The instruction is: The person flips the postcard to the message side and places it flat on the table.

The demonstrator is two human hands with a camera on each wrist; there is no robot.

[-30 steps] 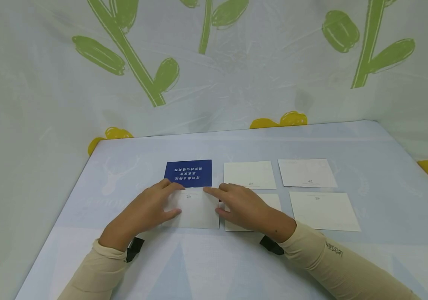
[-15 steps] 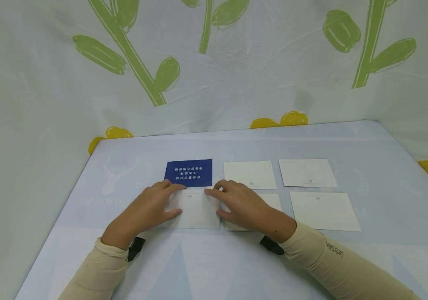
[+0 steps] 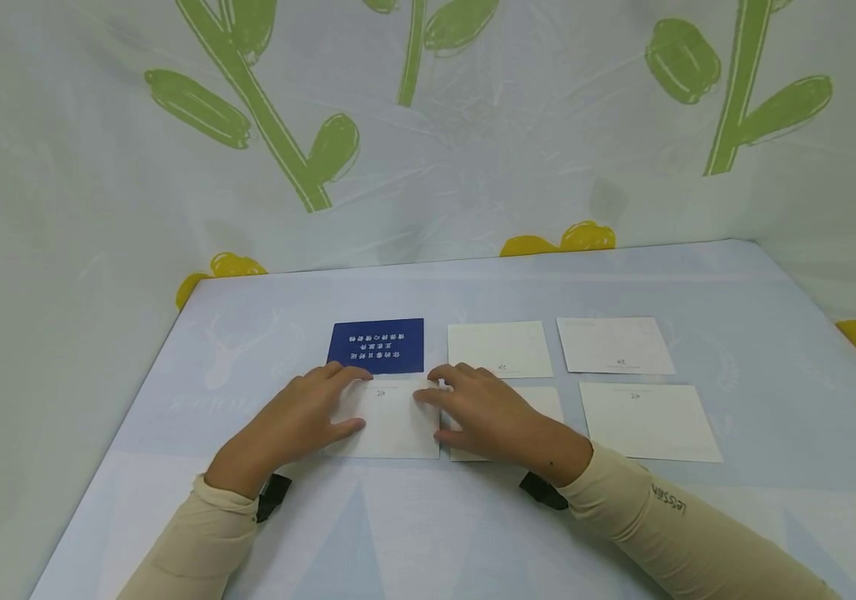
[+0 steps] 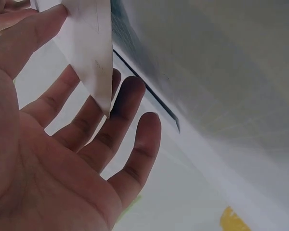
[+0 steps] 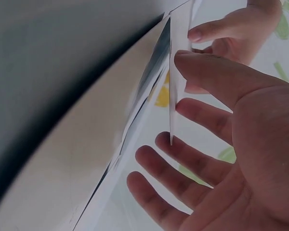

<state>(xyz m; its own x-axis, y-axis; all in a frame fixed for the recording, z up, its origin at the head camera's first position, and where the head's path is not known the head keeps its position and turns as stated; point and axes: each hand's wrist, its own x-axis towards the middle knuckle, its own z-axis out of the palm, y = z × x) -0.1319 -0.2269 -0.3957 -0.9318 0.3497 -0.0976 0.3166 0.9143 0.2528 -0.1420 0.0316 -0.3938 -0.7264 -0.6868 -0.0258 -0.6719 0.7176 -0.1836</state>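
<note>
Both hands hold a white card [image 3: 390, 429] with a small dark mark near its far edge. My left hand [image 3: 307, 417] grips its left side, fingertips at the far corner and thumb on its face. On the opposite side is my right hand [image 3: 491, 417], its thumb and fingers around the card's edge. The left wrist view shows the white card [image 4: 94, 53] tilted off the table, with fingers reaching behind it. Seen from the right wrist, the card [image 5: 179, 29] appears almost edge-on. Just beyond it lies a dark blue card [image 3: 377, 346] with rows of white characters, upside down.
Right of the hands, a white card [image 3: 551, 404] is partly covered by my right hand. Farther back lie another white card [image 3: 498, 346] and a pale pinkish card [image 3: 615, 343]. A white card [image 3: 648, 423] lies nearer, at the right. A leaf-patterned curtain borders the table.
My right index finger has drawn back from the card's far edge onto its face, toward the right side. The left hand and the cards stay nearly in place.
</note>
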